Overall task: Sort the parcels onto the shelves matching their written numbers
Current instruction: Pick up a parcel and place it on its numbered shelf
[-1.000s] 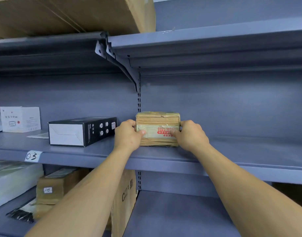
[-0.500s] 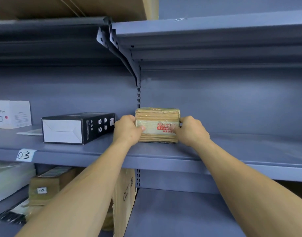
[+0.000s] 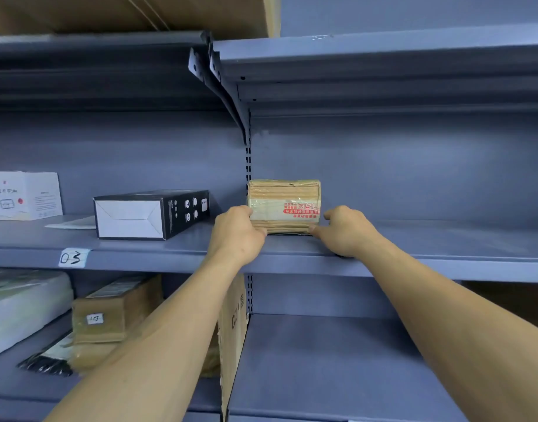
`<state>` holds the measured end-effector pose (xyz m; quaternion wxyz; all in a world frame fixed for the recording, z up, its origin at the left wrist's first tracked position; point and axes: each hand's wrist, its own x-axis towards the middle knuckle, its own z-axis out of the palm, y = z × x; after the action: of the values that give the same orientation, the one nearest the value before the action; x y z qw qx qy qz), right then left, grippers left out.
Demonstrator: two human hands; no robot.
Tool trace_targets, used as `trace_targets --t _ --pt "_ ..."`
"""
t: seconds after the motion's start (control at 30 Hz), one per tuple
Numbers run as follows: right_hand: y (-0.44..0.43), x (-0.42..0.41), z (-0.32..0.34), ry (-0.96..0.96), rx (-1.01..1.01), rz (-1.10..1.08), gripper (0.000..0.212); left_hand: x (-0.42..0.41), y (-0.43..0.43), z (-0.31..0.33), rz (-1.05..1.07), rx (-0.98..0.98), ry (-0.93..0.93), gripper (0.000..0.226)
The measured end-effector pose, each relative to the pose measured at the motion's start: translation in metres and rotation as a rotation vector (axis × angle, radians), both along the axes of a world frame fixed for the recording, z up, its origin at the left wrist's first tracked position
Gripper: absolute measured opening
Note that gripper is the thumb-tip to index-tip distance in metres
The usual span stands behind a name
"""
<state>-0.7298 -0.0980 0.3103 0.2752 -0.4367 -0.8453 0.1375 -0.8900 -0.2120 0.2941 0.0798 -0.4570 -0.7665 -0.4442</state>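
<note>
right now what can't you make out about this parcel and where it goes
Head view:
- Brown parcel: no written number shows; red print is blurred; left hand and right hand cover its ends.
- Right hand's grip: unclear, fingers hidden behind the hand itself.
- Shelf edge under the parcel: no tag shows, forearms cover part; the 03 tag sits on the left bay.
- Lower box label: too small to read.

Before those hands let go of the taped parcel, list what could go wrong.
1. Wrong shelf: the 03 label sits left of the upright, the taped parcel right of it, and no written number shows on the parcel.
2. Tipping: the left hand grips its lower left, while the right hand barely touches its lower right corner; an uneven release might topple it.
</note>
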Motion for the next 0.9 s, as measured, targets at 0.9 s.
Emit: trace_targets --t 0.9 --pt "-0.110 0.221 -0.139 -0.156 0.110 -0.293 0.046 0.219 -0.035 -0.138 -0.455 -0.212 0.147 0.050"
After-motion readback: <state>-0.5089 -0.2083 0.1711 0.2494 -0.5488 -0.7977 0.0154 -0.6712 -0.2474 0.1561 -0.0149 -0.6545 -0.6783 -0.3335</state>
